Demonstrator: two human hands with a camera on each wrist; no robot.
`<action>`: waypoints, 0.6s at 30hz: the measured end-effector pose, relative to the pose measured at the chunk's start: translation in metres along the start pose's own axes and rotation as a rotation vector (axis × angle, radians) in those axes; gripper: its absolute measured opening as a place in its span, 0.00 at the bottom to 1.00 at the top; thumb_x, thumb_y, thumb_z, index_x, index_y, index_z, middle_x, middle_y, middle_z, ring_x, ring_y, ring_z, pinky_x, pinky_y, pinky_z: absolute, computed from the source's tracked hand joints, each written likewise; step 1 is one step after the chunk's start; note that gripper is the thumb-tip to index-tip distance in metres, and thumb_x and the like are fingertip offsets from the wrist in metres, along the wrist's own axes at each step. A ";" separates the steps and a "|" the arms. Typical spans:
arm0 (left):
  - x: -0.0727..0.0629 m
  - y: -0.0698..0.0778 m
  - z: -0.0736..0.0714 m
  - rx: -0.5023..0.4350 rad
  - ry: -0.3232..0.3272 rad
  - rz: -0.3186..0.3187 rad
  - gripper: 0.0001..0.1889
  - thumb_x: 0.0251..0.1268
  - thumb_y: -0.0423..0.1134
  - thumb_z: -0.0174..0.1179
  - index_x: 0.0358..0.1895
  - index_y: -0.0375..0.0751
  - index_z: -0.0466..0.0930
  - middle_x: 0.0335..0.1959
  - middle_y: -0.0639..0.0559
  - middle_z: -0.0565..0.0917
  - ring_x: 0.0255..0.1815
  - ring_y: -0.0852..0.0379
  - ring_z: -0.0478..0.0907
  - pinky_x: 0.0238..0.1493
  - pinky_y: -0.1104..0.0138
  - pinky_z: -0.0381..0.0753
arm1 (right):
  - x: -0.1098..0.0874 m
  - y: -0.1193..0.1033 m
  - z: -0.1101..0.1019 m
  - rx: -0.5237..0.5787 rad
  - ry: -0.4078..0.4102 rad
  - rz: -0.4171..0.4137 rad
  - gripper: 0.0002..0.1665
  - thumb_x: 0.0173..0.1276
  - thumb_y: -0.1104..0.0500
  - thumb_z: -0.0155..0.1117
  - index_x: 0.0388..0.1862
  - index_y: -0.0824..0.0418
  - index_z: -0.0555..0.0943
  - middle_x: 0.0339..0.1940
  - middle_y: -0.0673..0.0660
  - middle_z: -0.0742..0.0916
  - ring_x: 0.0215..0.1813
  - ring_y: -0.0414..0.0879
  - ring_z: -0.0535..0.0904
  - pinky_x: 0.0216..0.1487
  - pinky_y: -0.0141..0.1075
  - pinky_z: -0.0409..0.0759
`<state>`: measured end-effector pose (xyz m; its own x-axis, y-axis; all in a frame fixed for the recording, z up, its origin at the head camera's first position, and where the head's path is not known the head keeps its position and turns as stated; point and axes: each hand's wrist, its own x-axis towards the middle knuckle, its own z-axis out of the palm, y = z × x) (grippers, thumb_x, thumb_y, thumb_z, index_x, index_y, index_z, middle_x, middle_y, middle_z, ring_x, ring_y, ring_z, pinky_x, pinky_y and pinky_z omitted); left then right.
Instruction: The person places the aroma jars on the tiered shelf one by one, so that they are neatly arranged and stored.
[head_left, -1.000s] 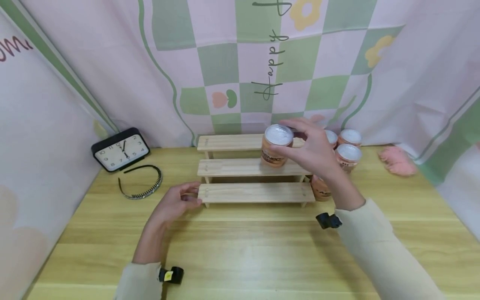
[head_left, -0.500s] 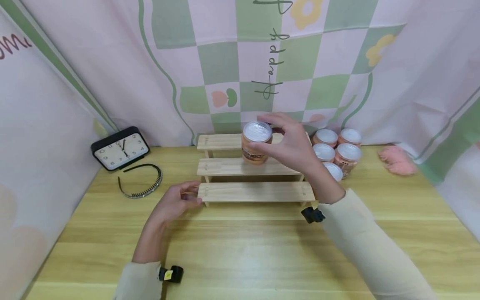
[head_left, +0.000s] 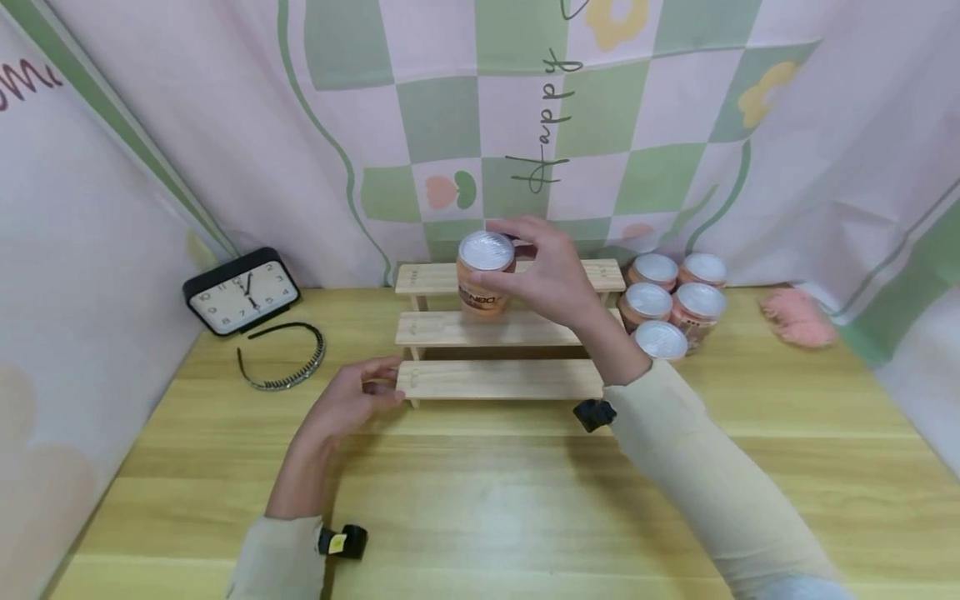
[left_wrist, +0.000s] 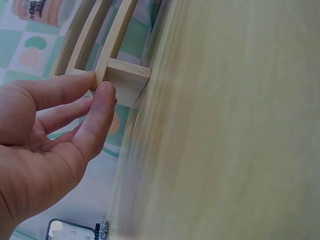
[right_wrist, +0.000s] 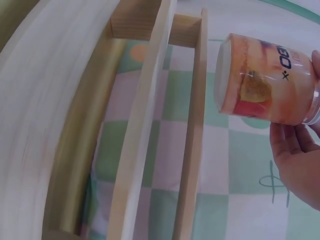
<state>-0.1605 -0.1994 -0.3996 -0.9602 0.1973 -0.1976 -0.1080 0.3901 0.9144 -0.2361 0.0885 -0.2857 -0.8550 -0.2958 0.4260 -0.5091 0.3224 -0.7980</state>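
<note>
My right hand (head_left: 543,271) grips an orange-labelled jar (head_left: 480,298) with a clear lid near its top. In the right wrist view the jar (right_wrist: 267,80) hangs apart from the boards, its base facing the shelf. Below and behind it stands a three-tier wooden shelf (head_left: 502,379) of pale boards. At the front left my left hand (head_left: 348,398) holds the end of the lowest board. Close up in the left wrist view, the thumb and a finger of the left hand (left_wrist: 55,127) pinch the corner of that board (left_wrist: 117,42).
Several similar jars (head_left: 647,302) are grouped at the shelf's right end. Farther right lies a pink fluffy item (head_left: 797,317). On the left are a black-framed clock (head_left: 242,292) and a dark toothed headband (head_left: 318,354). A patterned curtain (head_left: 517,108) hangs behind the wooden table (head_left: 480,500).
My right hand has carried the jar leftward above the shelf and slightly back, uncovering more of the jars on the right. The left hand has stayed at the board's end.
</note>
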 end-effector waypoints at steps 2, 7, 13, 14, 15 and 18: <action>0.000 0.000 0.000 -0.002 0.000 0.005 0.31 0.68 0.30 0.64 0.73 0.32 0.68 0.61 0.35 0.77 0.56 0.42 0.78 0.52 0.59 0.82 | 0.003 0.000 0.003 0.021 -0.002 0.017 0.38 0.54 0.58 0.82 0.63 0.66 0.80 0.57 0.60 0.82 0.53 0.52 0.79 0.57 0.44 0.81; -0.001 0.002 0.000 -0.001 0.002 0.007 0.31 0.68 0.30 0.64 0.73 0.32 0.68 0.61 0.36 0.77 0.56 0.43 0.78 0.52 0.60 0.82 | 0.009 -0.001 0.008 0.081 -0.005 0.060 0.37 0.54 0.58 0.82 0.63 0.67 0.80 0.57 0.60 0.82 0.53 0.52 0.81 0.56 0.44 0.82; 0.000 0.002 0.001 0.001 -0.002 0.004 0.31 0.68 0.31 0.64 0.73 0.32 0.67 0.61 0.35 0.77 0.56 0.43 0.78 0.51 0.59 0.82 | 0.018 -0.001 0.015 0.109 -0.008 0.116 0.39 0.55 0.58 0.81 0.66 0.66 0.78 0.58 0.60 0.82 0.54 0.53 0.81 0.55 0.43 0.82; 0.000 0.002 0.000 0.002 -0.001 0.003 0.31 0.68 0.31 0.64 0.73 0.33 0.68 0.61 0.35 0.77 0.56 0.43 0.78 0.51 0.60 0.82 | 0.019 -0.002 0.016 0.114 -0.006 0.128 0.40 0.55 0.57 0.81 0.66 0.66 0.78 0.59 0.60 0.82 0.54 0.53 0.81 0.55 0.44 0.82; 0.000 0.002 0.000 0.003 -0.002 0.002 0.31 0.68 0.31 0.64 0.73 0.33 0.67 0.61 0.35 0.77 0.56 0.43 0.78 0.51 0.60 0.82 | 0.020 -0.002 0.018 0.116 -0.004 0.139 0.40 0.55 0.57 0.81 0.67 0.65 0.78 0.59 0.60 0.82 0.54 0.53 0.81 0.55 0.44 0.82; -0.001 0.001 0.000 0.005 0.003 -0.005 0.31 0.68 0.30 0.64 0.73 0.34 0.68 0.61 0.36 0.77 0.56 0.42 0.78 0.51 0.60 0.82 | 0.024 -0.002 0.023 0.137 -0.005 0.169 0.41 0.55 0.55 0.82 0.67 0.64 0.77 0.59 0.59 0.81 0.55 0.54 0.80 0.56 0.45 0.81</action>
<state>-0.1599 -0.1994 -0.3981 -0.9605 0.1928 -0.2009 -0.1112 0.3958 0.9116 -0.2531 0.0600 -0.2840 -0.9265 -0.2526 0.2791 -0.3399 0.2428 -0.9086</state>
